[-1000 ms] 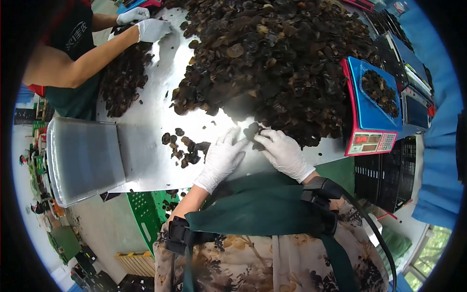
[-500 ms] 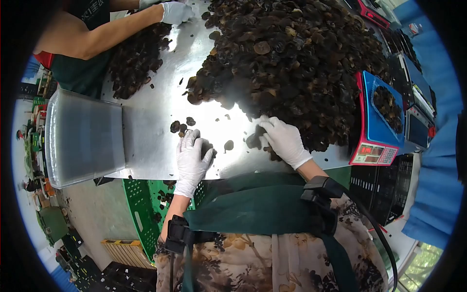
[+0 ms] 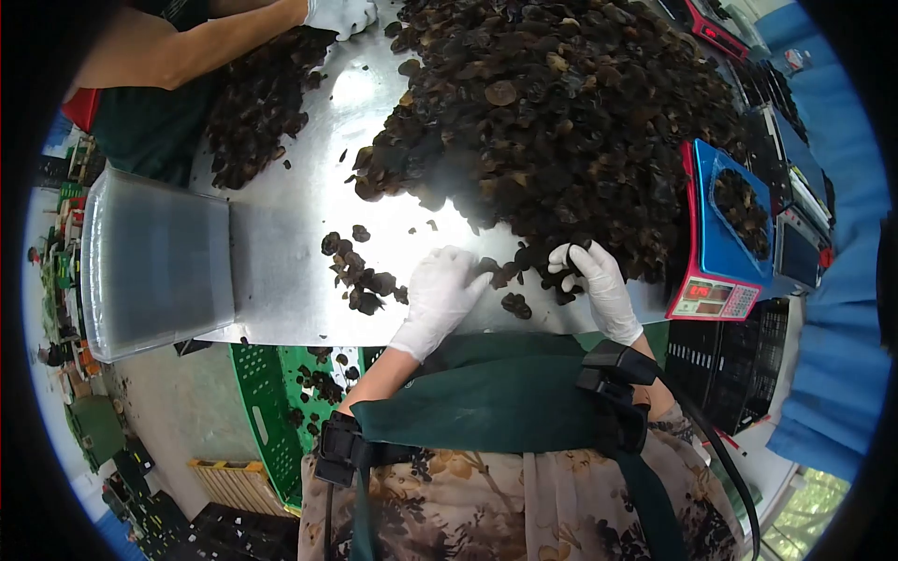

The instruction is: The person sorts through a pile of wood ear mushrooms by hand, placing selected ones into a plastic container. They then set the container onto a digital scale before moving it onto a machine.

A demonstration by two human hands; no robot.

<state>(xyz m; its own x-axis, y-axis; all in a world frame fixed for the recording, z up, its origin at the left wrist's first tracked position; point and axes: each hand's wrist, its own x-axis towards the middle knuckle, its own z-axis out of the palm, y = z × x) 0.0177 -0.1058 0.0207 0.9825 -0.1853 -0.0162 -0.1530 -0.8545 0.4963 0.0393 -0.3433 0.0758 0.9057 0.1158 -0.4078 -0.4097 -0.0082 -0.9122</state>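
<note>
Dried wood ear mushrooms [image 3: 552,122] form a large dark heap on the metal table. My left hand [image 3: 441,297], in a white glove, rests low over the tabletop with its thumb apart from the fingers, beside a few loose pieces [image 3: 505,273]. At the near edge of the heap, my gloved right hand [image 3: 603,290] is closed with a dark wood ear piece [image 3: 579,252] between thumb and fingers. A small group of wood ears [image 3: 355,271] lies left of my left hand. One more piece [image 3: 515,305] lies between the hands.
Stacked clear plastic containers [image 3: 159,262] stand at the table's left. A red and blue scale [image 3: 720,234] bears a filled clear container on the right. Across the table is another person's gloved hand [image 3: 341,15] near a smaller mushroom heap [image 3: 257,112]. A green crate [image 3: 267,402] sits below the edge.
My left hand has moved right, away from the small group, which now has more pieces. My right hand has shifted right and lifted a piece. The other person's hand has moved slightly back.
</note>
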